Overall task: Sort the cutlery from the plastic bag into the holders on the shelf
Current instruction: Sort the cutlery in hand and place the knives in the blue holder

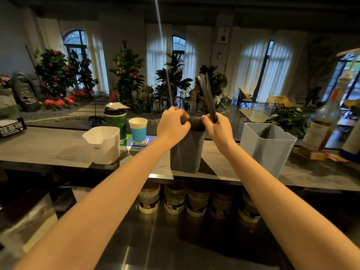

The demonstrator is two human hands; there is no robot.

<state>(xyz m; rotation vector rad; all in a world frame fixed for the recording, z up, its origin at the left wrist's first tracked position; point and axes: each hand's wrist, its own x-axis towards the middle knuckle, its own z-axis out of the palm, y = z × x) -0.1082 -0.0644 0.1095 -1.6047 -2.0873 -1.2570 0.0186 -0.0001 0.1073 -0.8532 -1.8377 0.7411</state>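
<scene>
Over the holder (187, 152), left grip (172, 123) and right grip (216, 127) pinch cutlery (194, 121).

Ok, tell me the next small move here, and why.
Probably lower the black pieces held in the right hand into the grey holder. They stand upright right at its mouth, and the left hand grips the bundle standing in it, seemingly making room.

We cannot tell the kind of black cutlery (194, 121) in the dark grey holder (187, 152): our left hand (172, 124) and right hand (217, 128) cover much of it. The pale holder (276, 156) on the right shows only a dim shape.
</scene>
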